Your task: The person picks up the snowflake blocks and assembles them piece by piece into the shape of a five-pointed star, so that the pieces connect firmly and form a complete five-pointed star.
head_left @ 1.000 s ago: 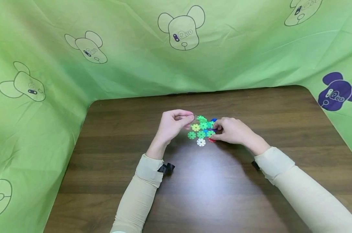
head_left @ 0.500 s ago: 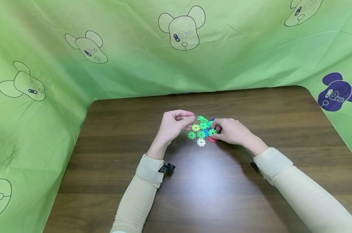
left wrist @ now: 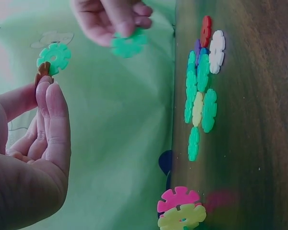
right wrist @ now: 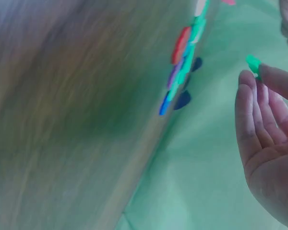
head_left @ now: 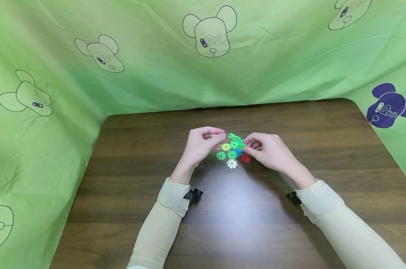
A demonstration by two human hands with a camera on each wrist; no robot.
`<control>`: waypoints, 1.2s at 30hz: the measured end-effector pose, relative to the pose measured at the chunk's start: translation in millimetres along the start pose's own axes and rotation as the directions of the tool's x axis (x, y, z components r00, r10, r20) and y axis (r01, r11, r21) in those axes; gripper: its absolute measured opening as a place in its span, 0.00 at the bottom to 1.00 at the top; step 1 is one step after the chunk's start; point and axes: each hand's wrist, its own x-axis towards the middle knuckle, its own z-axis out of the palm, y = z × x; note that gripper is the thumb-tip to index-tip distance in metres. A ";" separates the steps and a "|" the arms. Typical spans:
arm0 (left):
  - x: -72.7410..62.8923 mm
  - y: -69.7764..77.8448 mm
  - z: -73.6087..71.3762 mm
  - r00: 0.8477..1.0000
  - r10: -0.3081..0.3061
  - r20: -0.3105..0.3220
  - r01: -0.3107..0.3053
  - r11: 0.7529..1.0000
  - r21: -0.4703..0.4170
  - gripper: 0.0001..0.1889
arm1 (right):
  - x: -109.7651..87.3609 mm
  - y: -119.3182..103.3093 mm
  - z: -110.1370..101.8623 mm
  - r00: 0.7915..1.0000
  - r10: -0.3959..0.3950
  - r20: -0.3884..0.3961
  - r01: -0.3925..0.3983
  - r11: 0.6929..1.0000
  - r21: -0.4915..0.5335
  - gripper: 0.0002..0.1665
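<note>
My left hand (head_left: pixel 202 145) pinches a brown notched disc (left wrist: pixel 42 71) between thumb and fingertips. A green notched disc (left wrist: pixel 57 56) stands crosswise in it, pointing up. In the left wrist view my right hand (head_left: pixel 269 150) comes in from the top, holding another green snowflake disc (left wrist: pixel 129 44) by its edge with thumb and index finger. That disc shows edge-on in the right wrist view, and in the head view it overlaps the pile. On the table below lie loose notched discs: a white one (head_left: pixel 231 164), a red one (head_left: pixel 245 158), a yellow one (head_left: pixel 225 147) and several green ones (head_left: pixel 221 155).
A pink disc (left wrist: pixel 178 197) and a yellow-green disc (left wrist: pixel 185 218) lie apart from the pile in the left wrist view. The brown wooden table (head_left: pixel 139 157) ends at a green printed cloth (head_left: pixel 149 86) behind and at the sides.
My right hand has picked a green disc from the pile's right side and lifted it up, towards my left hand. The red disc is uncovered. My left hand has barely moved.
</note>
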 end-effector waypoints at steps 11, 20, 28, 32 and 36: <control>1.6 -2.3 4.7 0.999 0.007 -0.049 -0.009 1.000 -0.029 0.09 | -16.3 -21.2 4.7 0.964 -0.093 -0.251 0.131 0.981 0.142 0.09; 0.9 -5.0 9.4 0.998 0.018 -0.065 -0.019 1.000 -0.021 0.09 | -16.3 -29.2 16.4 0.892 -0.178 -0.415 0.265 0.950 0.163 0.10; 0.3 -5.4 12.4 0.996 0.025 -0.089 -0.027 0.999 -0.020 0.09 | -15.2 -33.3 22.8 0.853 -0.197 -0.483 0.286 0.951 0.117 0.11; 0.1 -5.1 14.2 0.995 0.019 -0.097 -0.020 1.000 -0.003 0.09 | -15.4 -34.6 26.0 0.834 -0.197 -0.516 0.293 0.950 0.110 0.11; -0.7 -5.1 16.8 0.994 0.018 -0.106 -0.018 1.000 -0.001 0.09 | -15.2 -35.1 30.0 0.819 -0.195 -0.539 0.296 0.949 0.107 0.11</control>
